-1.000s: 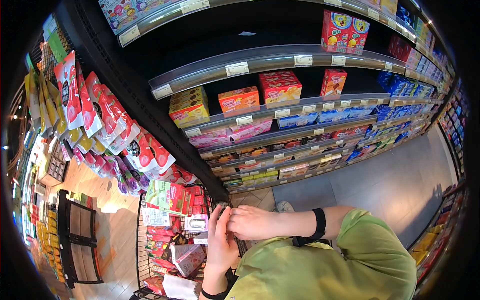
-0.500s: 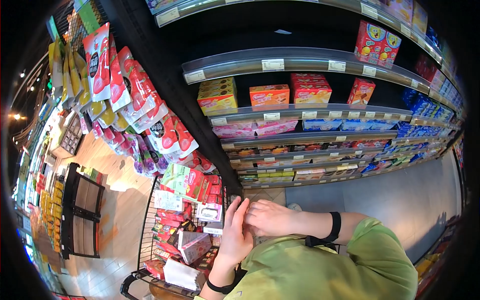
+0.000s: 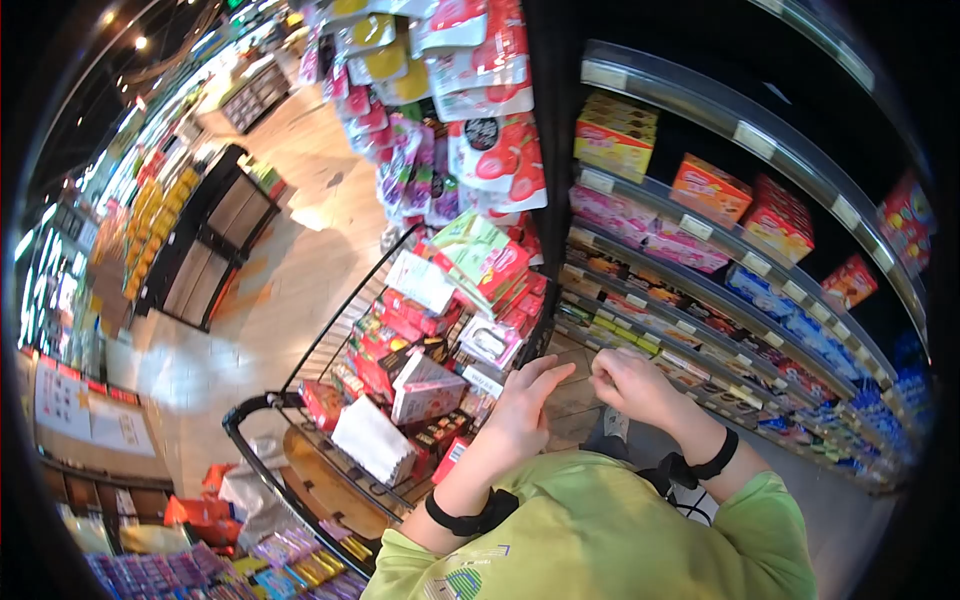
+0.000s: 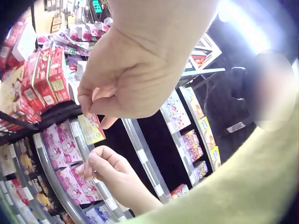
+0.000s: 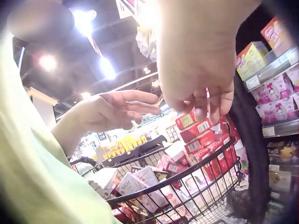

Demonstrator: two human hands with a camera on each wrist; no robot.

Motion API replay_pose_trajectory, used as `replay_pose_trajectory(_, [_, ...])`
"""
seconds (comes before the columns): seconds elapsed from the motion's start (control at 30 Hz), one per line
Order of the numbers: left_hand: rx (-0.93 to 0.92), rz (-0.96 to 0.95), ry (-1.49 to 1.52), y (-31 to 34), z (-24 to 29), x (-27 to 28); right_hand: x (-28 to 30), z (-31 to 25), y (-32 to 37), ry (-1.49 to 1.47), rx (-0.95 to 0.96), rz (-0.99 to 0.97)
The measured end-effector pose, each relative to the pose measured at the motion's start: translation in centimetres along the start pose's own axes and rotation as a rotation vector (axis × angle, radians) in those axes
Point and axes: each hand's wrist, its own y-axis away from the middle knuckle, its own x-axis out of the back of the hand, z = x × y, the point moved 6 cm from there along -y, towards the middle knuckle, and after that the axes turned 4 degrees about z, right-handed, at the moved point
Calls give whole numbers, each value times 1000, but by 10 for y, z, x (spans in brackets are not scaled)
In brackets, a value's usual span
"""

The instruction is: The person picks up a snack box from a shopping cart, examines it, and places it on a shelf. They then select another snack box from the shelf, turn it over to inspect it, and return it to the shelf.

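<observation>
Pinching thin strip, right hand; labels blurred

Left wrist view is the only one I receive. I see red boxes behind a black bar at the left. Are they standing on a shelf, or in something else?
Observer: They lie in a wire cart heaped with boxes; the head view shows it beside the shelves.
Operator: The left hand looks bent in my view. Does it hold something?
Observer: No. The right wrist view shows the left hand with straight fingers, holding nothing.
Operator: And the right hand?
Observer: The right hand pinches a thin pale strip between its fingers; what it is, I cannot tell.
</observation>
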Motion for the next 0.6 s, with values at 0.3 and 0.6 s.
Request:
replay_pose_trajectory(0.3, [248,202,-60,41,-45,37,-48,23,-80,34,177,174])
replay_pose_trajectory(0.6, [534,407,345,52,-119,25,-90,108,-188,-622,-433,230])
